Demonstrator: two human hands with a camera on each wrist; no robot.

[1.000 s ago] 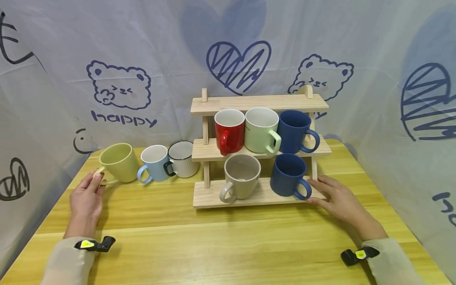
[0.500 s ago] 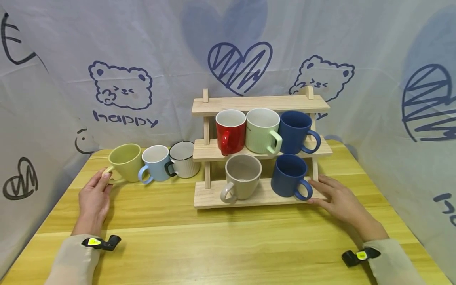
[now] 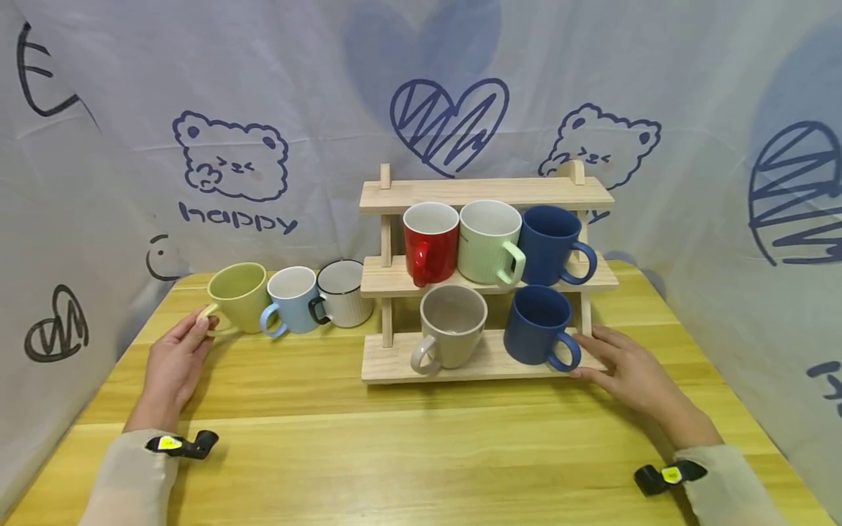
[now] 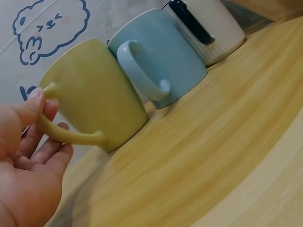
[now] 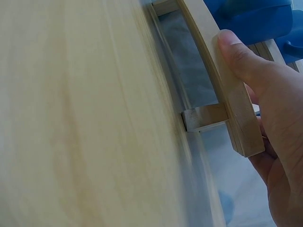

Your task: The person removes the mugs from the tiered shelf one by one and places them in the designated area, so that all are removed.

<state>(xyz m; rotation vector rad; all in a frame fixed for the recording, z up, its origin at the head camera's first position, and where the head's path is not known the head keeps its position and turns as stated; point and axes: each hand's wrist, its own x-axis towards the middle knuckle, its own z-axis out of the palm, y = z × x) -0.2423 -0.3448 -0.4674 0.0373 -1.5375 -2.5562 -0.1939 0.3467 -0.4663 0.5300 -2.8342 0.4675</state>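
At the left of the table my left hand [image 3: 176, 361] pinches the handle [image 4: 73, 137] of a yellow-green mug [image 3: 240, 299] between thumb and fingers. The mug stands on the table close beside a light blue mug [image 3: 294, 301], and a white ribbed mug [image 3: 345, 296] with a black rim and handle follows on the right. My right hand [image 3: 628, 376] grips the right end of the bottom shelf of a wooden rack [image 3: 384, 365]. Its thumb [image 5: 232, 40] lies on the board, with the other fingers partly hidden behind it.
On the bottom shelf are a beige mug [image 3: 452, 325] and a dark blue mug [image 3: 536, 329]. The middle shelf carries a red mug [image 3: 439, 252], a pale green mug [image 3: 485, 252] and another dark blue mug [image 3: 546, 252]. A printed cloth [image 3: 316, 88] hangs behind the table [image 3: 408, 460].
My left hand has brought the yellow-green mug a little to the right, up beside the light blue mug. My right hand keeps its place on the rack. The head view has shifted slightly.
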